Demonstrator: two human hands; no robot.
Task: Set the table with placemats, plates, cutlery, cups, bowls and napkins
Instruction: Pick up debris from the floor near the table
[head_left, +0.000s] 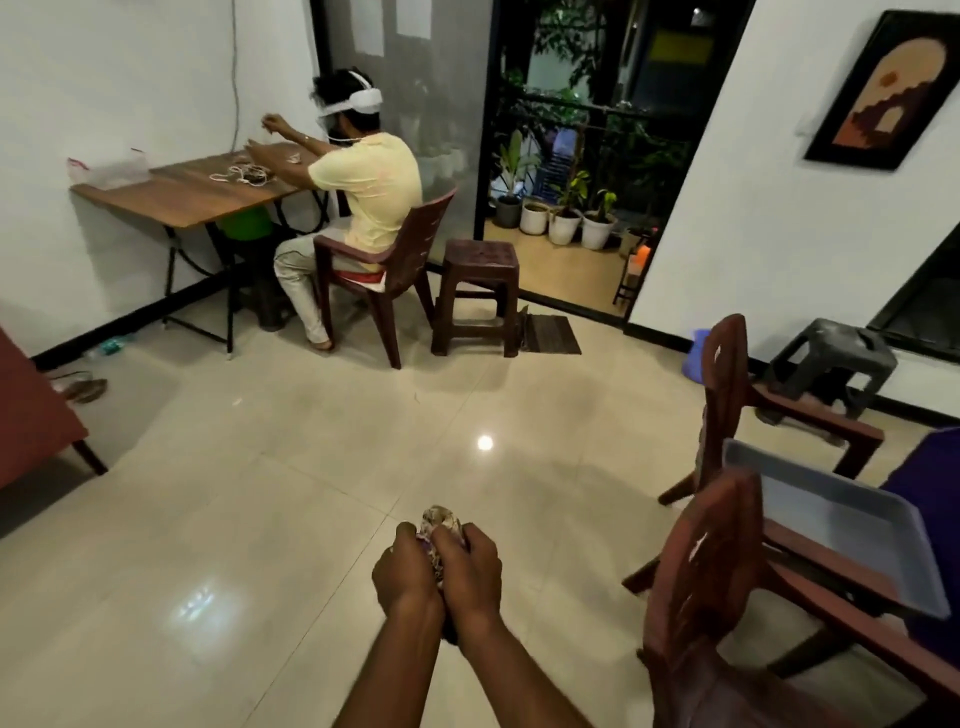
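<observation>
Hands, left (408, 564) and right (470, 566), both clenched round bunched patterned cloth (441, 522), likely a napkin. Grey tray (852, 525) on chair. No laid desk visible; setting seemingly barely begun.

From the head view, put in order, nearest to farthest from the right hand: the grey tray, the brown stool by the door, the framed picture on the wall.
Measured from the right hand:
1. Grey tray, lower right, on the chairs.
2. Brown stool, ahead by the doorway.
3. Framed picture, high on the right wall.
</observation>
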